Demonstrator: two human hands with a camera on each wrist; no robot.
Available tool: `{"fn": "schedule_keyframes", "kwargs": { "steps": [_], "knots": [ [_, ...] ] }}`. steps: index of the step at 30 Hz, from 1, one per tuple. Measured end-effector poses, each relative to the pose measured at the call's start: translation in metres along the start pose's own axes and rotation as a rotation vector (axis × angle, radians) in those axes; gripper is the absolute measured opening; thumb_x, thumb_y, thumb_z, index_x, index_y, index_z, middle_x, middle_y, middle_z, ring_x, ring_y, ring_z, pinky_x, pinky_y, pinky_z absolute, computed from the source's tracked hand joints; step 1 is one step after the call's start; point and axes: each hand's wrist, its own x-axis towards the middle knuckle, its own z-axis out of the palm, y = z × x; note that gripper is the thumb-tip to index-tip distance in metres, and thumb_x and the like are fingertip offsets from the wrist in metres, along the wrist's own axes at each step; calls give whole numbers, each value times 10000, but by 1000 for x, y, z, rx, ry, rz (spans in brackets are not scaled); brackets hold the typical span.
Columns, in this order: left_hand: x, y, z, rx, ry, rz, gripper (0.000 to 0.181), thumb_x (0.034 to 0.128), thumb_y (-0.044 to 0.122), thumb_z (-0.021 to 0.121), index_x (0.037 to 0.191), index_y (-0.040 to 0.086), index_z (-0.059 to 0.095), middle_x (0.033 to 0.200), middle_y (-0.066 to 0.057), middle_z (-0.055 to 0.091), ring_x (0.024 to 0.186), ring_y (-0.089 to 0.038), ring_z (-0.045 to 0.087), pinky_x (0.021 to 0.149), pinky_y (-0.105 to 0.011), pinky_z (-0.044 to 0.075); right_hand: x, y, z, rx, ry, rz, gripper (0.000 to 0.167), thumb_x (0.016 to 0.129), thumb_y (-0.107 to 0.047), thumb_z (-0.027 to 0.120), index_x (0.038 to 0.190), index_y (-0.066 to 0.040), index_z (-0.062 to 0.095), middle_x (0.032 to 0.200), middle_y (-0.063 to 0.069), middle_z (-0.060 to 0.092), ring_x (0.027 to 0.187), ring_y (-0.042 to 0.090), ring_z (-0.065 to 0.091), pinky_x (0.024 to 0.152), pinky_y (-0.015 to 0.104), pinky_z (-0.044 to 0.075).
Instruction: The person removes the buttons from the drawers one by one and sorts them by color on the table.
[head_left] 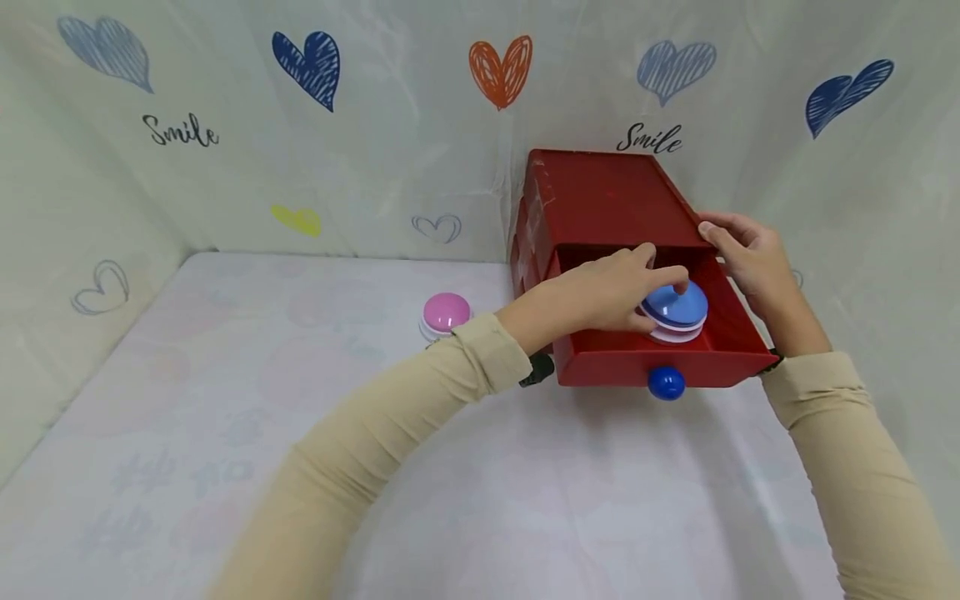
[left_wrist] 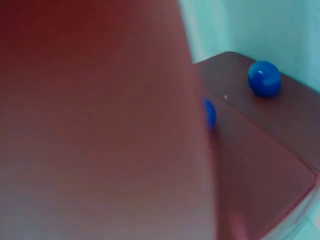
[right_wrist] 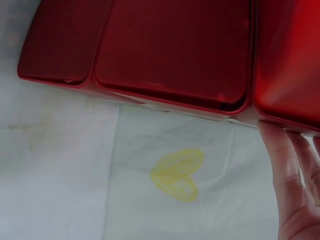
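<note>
A red drawer cabinet (head_left: 611, 196) stands at the back right, its top drawer (head_left: 738, 325) pulled out by a blue knob's (head_left: 666, 383) side. Inside the drawer sits a push-button buzzer with a blue dome (head_left: 678, 304) and a white base. My left hand (head_left: 603, 287) reaches in over the drawer's left wall, a bent finger on the dome and the thumb by the base. With its fingertips, my right hand (head_left: 753, 258) touches the cabinet's right upper edge; in the right wrist view its fingers (right_wrist: 280, 160) lie fairly straight against the side.
A pink-domed buzzer (head_left: 447, 312) lies on the white-covered table (head_left: 247, 400), left of the cabinet. Lower drawer fronts with blue knobs (left_wrist: 264, 78) show in the left wrist view, much of it blocked by a blurred reddish surface. A heart-printed cloth (head_left: 390, 125) hangs behind.
</note>
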Motion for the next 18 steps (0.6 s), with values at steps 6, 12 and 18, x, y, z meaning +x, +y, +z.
{"fn": "schedule_keyframes", "kwargs": {
  "steps": [6,12,18],
  "knots": [
    [9,2,4,-68,-84,-36,627,855,498,572,1397,484,257,1432,-11,306,1261,-145,390,981,-324,445,-2,3,-1,10,3,-8,477,936,-419,485,1344,-173,490,999,-223,555,893,-35,554,661,72,482],
    [11,-2,10,-142,-133,-18,724,852,475,585,1432,482,153,1479,-2,274,1319,-163,352,1037,-345,397,0,2,-1,27,-1,-21,454,942,-387,490,1334,-158,500,974,-226,559,879,-41,553,656,77,485],
    [16,0,11,-104,-101,-8,682,833,486,600,1407,443,235,1440,-38,305,1276,-174,395,1011,-314,426,0,2,0,39,9,-7,460,934,-407,498,1326,-166,512,953,-231,566,869,-44,553,654,72,483]
  ]
}}
